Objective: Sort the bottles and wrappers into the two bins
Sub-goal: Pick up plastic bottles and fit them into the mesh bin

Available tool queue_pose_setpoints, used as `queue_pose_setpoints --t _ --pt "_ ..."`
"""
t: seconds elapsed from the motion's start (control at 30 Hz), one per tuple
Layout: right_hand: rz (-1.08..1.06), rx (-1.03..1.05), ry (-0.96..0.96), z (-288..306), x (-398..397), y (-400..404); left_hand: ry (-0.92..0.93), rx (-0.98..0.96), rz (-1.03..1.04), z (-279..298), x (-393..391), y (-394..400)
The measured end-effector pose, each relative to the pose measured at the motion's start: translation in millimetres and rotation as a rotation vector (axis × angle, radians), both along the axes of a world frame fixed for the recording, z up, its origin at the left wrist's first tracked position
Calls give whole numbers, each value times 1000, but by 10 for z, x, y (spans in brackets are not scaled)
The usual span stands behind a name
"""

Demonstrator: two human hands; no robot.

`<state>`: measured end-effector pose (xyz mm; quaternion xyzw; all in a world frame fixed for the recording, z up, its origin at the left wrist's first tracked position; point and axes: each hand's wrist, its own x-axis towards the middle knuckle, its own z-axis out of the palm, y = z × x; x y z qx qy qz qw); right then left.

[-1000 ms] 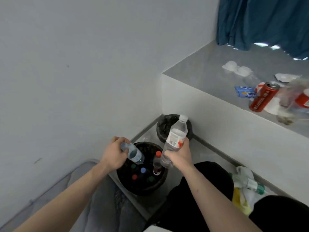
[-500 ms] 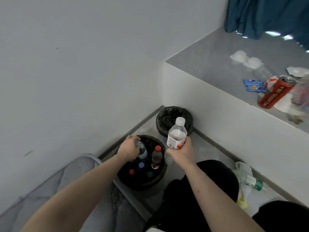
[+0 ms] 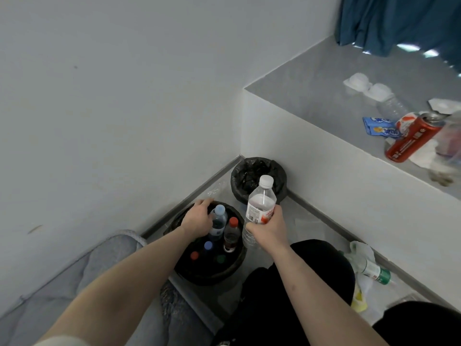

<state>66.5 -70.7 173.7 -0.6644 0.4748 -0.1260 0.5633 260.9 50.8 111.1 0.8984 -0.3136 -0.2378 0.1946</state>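
My left hand (image 3: 198, 217) reaches into the near black bin (image 3: 230, 269) and holds a small blue-capped bottle (image 3: 218, 221) upright among several other bottles, beside a red-capped dark bottle (image 3: 231, 233). My right hand (image 3: 268, 228) grips a clear white-capped water bottle (image 3: 259, 207) with a red and white label, held upright just right of that bin. A second black-lined bin (image 3: 258, 178) stands in the corner behind. On the grey ledge (image 3: 311, 78) lie a red can (image 3: 414, 139), a blue wrapper (image 3: 378, 126) and a clear bottle (image 3: 391, 108).
White crumpled wrappers (image 3: 366, 87) lie farther back on the ledge. A green-capped bottle (image 3: 374, 270) and white and yellow wrappers (image 3: 359, 297) lie on the floor at right. A grey quilted mattress (image 3: 82, 270) is at left. My dark-clothed knees fill the bottom right.
My left hand lowered the small blue-capped bottle from a tilt above the near bin to upright inside it. My right hand kept hold of the water bottle beside the bin.
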Motion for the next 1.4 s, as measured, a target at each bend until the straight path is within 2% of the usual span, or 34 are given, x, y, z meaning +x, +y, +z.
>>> queue_pose_setpoints --t 0.43,0.6,0.77,0.93,1.03,1.3,1.4 --pt "-17 -5 -28 91 -61 68 -49 -17 -81 222 -198 119" --pt "-26 -4 -44 155 -85 94 -66 75 -149 242 -313 140" --pt "-32 -10 -43 150 -111 96 3 177 -168 151 -447 201" --pt "-34 -14 -35 129 -113 89 62 368 -286 -114 -662 407" --pt "-26 -6 -32 130 -114 83 94 418 -292 -285 -739 470" --pt "-40 -1 -25 16 -28 42 32 389 -646 -404 -791 288" --pt "-49 -13 -20 -46 3 9 37 388 -678 -370 -801 166"
